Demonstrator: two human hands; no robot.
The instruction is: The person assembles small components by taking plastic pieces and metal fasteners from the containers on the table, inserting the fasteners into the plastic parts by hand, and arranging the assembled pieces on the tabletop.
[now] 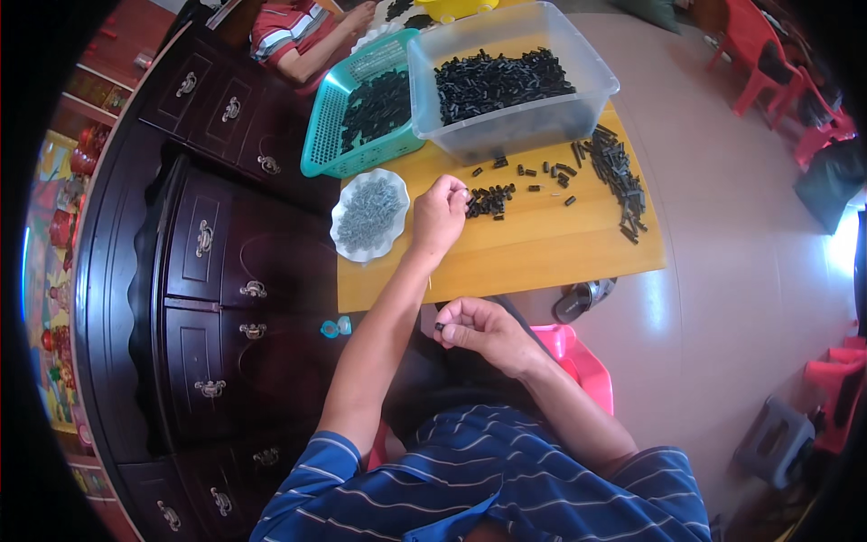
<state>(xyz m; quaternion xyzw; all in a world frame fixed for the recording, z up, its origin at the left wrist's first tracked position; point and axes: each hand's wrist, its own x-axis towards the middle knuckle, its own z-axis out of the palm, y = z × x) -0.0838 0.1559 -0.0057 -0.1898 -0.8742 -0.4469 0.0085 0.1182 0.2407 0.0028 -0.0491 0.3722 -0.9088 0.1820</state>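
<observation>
The left hand sits at mid-frame over the smooth wooden table, fingers pinched narrow above a small heap of short black tubes — what it grips, if anything, I cannot tell. Just left of it rests a scalloped white dish of grey metal screws. Lower, near the lap, the right hand is curled, pinching one small black piece at its fingertips. At the top of the frame, a clear plastic tub and a teal mesh basket hold more black tubes.
</observation>
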